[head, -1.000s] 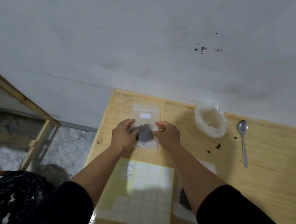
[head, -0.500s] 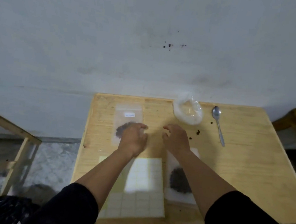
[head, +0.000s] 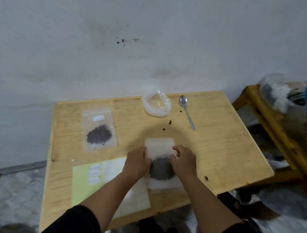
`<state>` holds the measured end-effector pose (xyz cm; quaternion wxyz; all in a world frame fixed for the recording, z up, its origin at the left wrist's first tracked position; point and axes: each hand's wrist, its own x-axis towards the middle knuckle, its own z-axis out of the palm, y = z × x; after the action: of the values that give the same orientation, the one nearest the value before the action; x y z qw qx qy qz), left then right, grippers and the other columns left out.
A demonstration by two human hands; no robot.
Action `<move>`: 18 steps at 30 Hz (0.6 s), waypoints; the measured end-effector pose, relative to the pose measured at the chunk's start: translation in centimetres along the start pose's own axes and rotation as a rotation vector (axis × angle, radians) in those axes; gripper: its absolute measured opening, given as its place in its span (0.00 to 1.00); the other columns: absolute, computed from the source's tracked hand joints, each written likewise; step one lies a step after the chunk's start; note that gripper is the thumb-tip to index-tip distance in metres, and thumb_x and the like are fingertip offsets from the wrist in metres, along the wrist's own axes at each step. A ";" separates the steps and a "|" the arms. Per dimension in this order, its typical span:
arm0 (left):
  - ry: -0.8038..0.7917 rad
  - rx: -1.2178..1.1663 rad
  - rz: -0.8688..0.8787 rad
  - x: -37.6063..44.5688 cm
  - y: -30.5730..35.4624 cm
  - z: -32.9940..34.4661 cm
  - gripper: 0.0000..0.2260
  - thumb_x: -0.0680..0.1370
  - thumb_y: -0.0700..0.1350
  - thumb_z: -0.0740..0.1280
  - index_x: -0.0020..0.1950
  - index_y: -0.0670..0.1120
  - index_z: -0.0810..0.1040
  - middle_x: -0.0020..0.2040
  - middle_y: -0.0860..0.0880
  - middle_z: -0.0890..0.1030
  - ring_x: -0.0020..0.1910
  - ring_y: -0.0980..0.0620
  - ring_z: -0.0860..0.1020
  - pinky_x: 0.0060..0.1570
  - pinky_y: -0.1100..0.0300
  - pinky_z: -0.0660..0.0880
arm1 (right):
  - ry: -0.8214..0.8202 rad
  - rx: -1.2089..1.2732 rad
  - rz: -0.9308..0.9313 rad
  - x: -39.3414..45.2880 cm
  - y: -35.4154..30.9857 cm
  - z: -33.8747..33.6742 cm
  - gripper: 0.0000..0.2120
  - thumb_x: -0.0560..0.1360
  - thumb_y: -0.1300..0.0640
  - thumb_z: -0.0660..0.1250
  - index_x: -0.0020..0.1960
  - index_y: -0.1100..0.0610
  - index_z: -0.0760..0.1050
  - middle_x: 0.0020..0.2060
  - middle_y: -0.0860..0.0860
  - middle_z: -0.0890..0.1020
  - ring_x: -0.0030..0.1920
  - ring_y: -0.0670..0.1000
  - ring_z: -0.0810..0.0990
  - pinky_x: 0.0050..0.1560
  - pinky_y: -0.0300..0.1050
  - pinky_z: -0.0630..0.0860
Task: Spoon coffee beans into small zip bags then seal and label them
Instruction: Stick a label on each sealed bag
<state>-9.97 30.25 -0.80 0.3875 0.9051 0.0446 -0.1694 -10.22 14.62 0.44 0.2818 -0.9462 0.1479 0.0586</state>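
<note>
Labelled bean bag flat, unlabelled one held (blurred)

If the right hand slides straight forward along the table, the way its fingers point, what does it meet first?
The right hand grips the unlabelled bag and points toward the wall. Past the bag, loose beans probably come first, then the open plastic bag. The exact line is uncertain.

both hands, left hand and right hand, pinch an unlabelled bean bag near the table's front edge.
</note>
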 end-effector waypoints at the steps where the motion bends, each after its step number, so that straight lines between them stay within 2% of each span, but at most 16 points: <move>1: 0.008 -0.003 0.002 -0.1 0.0 0.1 0.14 0.76 0.43 0.64 0.60 0.42 0.76 0.53 0.44 0.80 0.53 0.44 0.77 0.53 0.58 0.71 | -0.004 0.017 0.010 -0.1 0.1 0.0 0.16 0.74 0.59 0.66 0.61 0.57 0.75 0.55 0.55 0.78 0.52 0.52 0.78 0.51 0.40 0.71; 3: 0.020 -0.005 0.006 -0.4 0.1 0.1 0.17 0.77 0.43 0.63 0.66 0.42 0.73 0.58 0.43 0.79 0.57 0.44 0.77 0.59 0.56 0.72 | 0.003 0.065 0.043 -0.1 0.0 0.0 0.16 0.73 0.59 0.67 0.61 0.56 0.76 0.54 0.55 0.79 0.51 0.51 0.78 0.49 0.38 0.70; 5: 0.037 -0.033 0.000 -0.5 0.2 -0.1 0.18 0.77 0.43 0.63 0.67 0.42 0.72 0.60 0.43 0.79 0.58 0.45 0.77 0.61 0.56 0.71 | 0.035 0.135 0.079 -0.2 -0.2 0.0 0.16 0.72 0.59 0.68 0.60 0.56 0.76 0.53 0.54 0.79 0.49 0.50 0.77 0.49 0.38 0.70; 9: 0.130 -0.178 -0.002 -0.5 0.7 -1.1 0.16 0.76 0.44 0.65 0.64 0.45 0.74 0.57 0.46 0.80 0.49 0.53 0.77 0.52 0.63 0.71 | 0.049 0.345 0.091 0.0 -1.5 -0.7 0.12 0.72 0.60 0.69 0.55 0.54 0.79 0.49 0.50 0.80 0.45 0.46 0.76 0.46 0.37 0.71; 11: 0.185 -0.247 0.008 -0.5 0.8 -2.3 0.15 0.77 0.45 0.66 0.63 0.48 0.75 0.56 0.49 0.80 0.48 0.55 0.75 0.50 0.65 0.69 | 0.011 0.440 0.071 0.2 -2.8 -0.9 0.10 0.72 0.59 0.69 0.53 0.52 0.80 0.47 0.49 0.80 0.46 0.46 0.77 0.47 0.38 0.73; 13: 0.191 -0.374 -0.004 -0.6 0.2 -3.9 0.14 0.77 0.47 0.66 0.63 0.52 0.75 0.60 0.52 0.78 0.55 0.54 0.75 0.55 0.62 0.69 | -0.029 0.508 0.046 0.3 -4.4 -0.6 0.08 0.72 0.58 0.69 0.50 0.50 0.80 0.44 0.47 0.81 0.46 0.46 0.77 0.48 0.39 0.74; 15: 0.168 -0.507 0.008 -1.0 -0.9 -5.8 0.14 0.76 0.48 0.67 0.61 0.56 0.75 0.62 0.53 0.76 0.61 0.53 0.73 0.62 0.55 0.71 | -0.097 0.573 -0.004 0.0 -6.3 -0.1 0.08 0.72 0.59 0.70 0.47 0.47 0.79 0.42 0.45 0.80 0.45 0.46 0.78 0.50 0.41 0.76; 18: 0.239 -0.605 -0.002 -2.1 -3.3 -8.5 0.13 0.76 0.45 0.69 0.57 0.60 0.77 0.59 0.53 0.78 0.60 0.50 0.76 0.62 0.47 0.73 | -0.222 0.690 -0.074 -1.0 -9.3 1.1 0.11 0.73 0.62 0.68 0.51 0.49 0.78 0.39 0.48 0.80 0.40 0.48 0.78 0.44 0.41 0.77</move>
<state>-10.39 38.75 3.07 0.6307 0.7624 0.1389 -0.0412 -8.28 22.91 4.51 0.6008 -0.7880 0.0932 0.0974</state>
